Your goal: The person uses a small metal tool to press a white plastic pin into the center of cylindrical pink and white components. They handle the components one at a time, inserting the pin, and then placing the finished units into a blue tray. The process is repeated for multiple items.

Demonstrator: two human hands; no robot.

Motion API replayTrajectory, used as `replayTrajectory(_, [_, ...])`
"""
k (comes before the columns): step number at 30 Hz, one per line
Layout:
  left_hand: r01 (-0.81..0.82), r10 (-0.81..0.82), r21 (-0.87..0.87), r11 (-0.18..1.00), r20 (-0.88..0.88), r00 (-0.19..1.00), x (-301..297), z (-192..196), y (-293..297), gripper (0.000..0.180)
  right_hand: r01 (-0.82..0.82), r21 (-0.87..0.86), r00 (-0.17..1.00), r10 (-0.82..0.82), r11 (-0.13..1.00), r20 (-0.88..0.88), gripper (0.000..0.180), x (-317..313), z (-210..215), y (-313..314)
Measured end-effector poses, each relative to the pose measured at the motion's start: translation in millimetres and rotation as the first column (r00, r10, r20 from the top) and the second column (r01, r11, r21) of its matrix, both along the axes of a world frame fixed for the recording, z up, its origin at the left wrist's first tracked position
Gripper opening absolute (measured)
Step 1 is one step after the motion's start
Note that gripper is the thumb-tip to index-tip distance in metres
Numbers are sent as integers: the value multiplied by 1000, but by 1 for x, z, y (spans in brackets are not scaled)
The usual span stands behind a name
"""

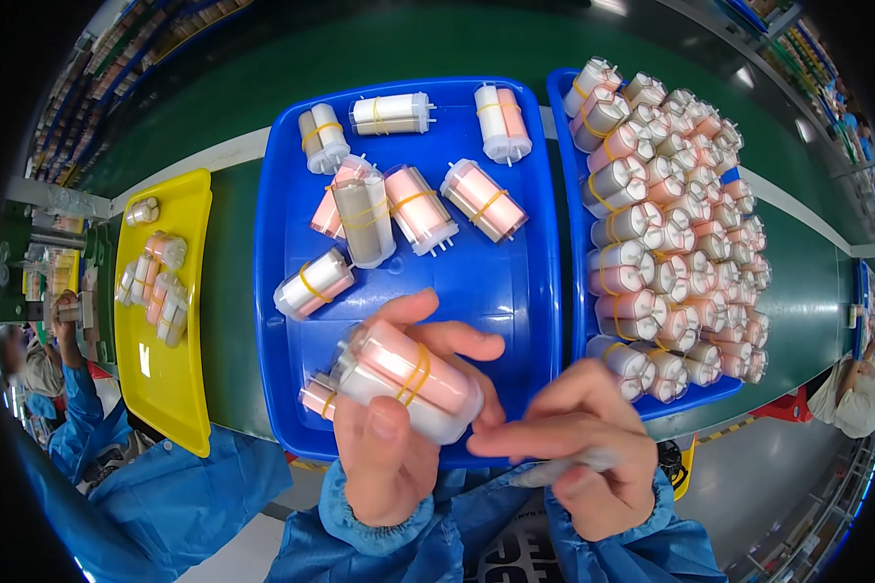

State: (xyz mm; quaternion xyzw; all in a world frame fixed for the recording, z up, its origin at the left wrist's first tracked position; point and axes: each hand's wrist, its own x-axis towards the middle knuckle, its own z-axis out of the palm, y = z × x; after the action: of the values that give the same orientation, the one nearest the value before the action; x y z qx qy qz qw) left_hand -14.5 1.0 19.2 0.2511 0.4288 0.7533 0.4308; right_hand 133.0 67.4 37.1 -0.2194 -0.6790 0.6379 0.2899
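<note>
My left hand (pixel 387 464) is wrapped round a clear, capped cartridge (pixel 420 377) that holds pink and pale tubes, with a yellow rubber band about its middle. It is tilted above the near part of a blue tray (pixel 268 291). Close to its lower right end, my right hand (pixel 598 442) has its index finger stretched toward the cap; whether they touch I cannot tell. Its other fingers are curled round something whitish (pixel 564 468) that I cannot make out. Several similar banded cartridges (pixel 420 209) lie in the tray, and a small one (pixel 318 398) is partly hidden by my left hand.
To the right, a second blue tray (pixel 566 146) is packed with banded cartridges (pixel 642 233). On the left, a yellow tray (pixel 156 389) carries several smaller ones (pixel 165 291). The green bench (pixel 399 44) stretches behind. A co-worker's blue sleeve (pixel 83 408) shows at far left.
</note>
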Motion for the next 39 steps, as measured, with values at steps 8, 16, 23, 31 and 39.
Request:
replayTrajectory(8, [-40,40,-3,999,75,996,-1,-7,-6,59,318,149,918,-265,937,-294,32,13,-11,-18])
replayTrajectory(16, [-54,51,5,999,229,972,-4,-5,-7,60,-93,-249,937,170,964,304,29,-6,-13,-33])
replayTrajectory(23, [-59,42,77,995,202,979,2,-2,-3,53,-290,-270,939,328,918,107,26,-3,-13,-30])
replayTrajectory(31, [-182,134,188,965,242,961,4,-4,2,63,-234,-271,952,276,934,131,27,-10,-16,-37])
replayTrajectory(39, [-246,224,155,957,144,964,3,-8,4,63,-171,-365,965,231,915,126,23,-18,-17,-46])
